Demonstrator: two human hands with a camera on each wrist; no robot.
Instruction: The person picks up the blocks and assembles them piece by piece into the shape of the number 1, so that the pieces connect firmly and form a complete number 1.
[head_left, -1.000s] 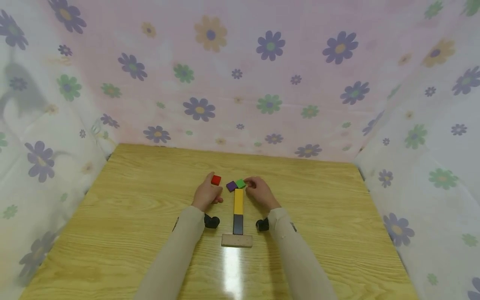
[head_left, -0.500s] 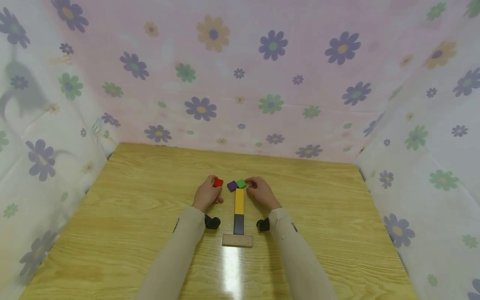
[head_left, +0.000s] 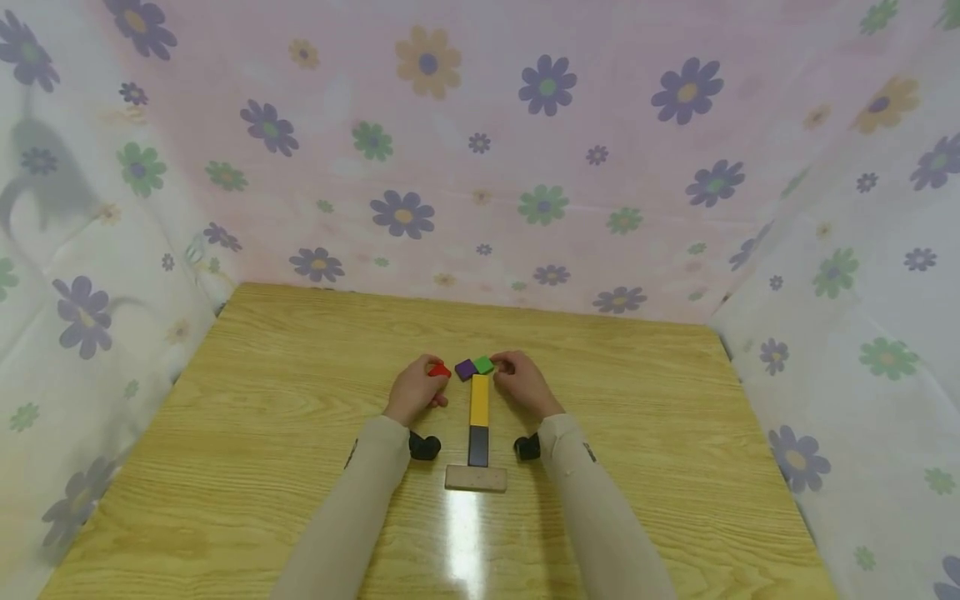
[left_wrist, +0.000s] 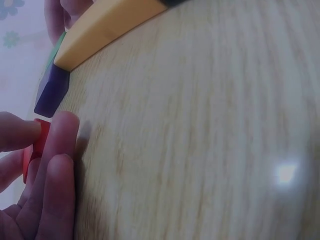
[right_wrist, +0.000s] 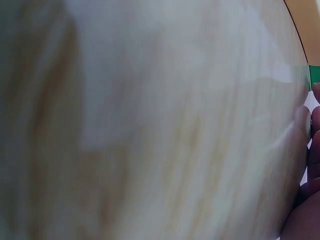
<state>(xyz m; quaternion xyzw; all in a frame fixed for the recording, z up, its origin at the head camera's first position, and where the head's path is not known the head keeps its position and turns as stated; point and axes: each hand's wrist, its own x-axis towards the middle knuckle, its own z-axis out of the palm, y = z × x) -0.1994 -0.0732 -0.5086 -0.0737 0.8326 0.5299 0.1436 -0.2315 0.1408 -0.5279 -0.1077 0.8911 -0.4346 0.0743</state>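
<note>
My left hand [head_left: 413,390] pinches a small red block [head_left: 440,371] between thumb and fingers. In the left wrist view the red block [left_wrist: 42,139] shows tilted between the fingertips, partly hidden by them. To its right on the table lie a purple block [head_left: 466,370] and a green block [head_left: 483,365], set corner to corner at an angle. My right hand [head_left: 521,385] rests at the green block's right side, its fingertips at that edge. Below these two, a long yellow block [head_left: 479,400] meets a black block [head_left: 477,447], which runs down to a crosswise wooden block [head_left: 476,478].
The blocks lie flat on a wood-grain table [head_left: 285,467]. Flower-patterned cloth [head_left: 480,167] stands behind it and along both sides. A black wrist camera [head_left: 425,447] sits under the left wrist and another black camera [head_left: 527,447] under the right.
My left hand has closed its fingers on the red block, tilted it and shifted it slightly right, toward the purple block. The right hand has stayed by the green block.
</note>
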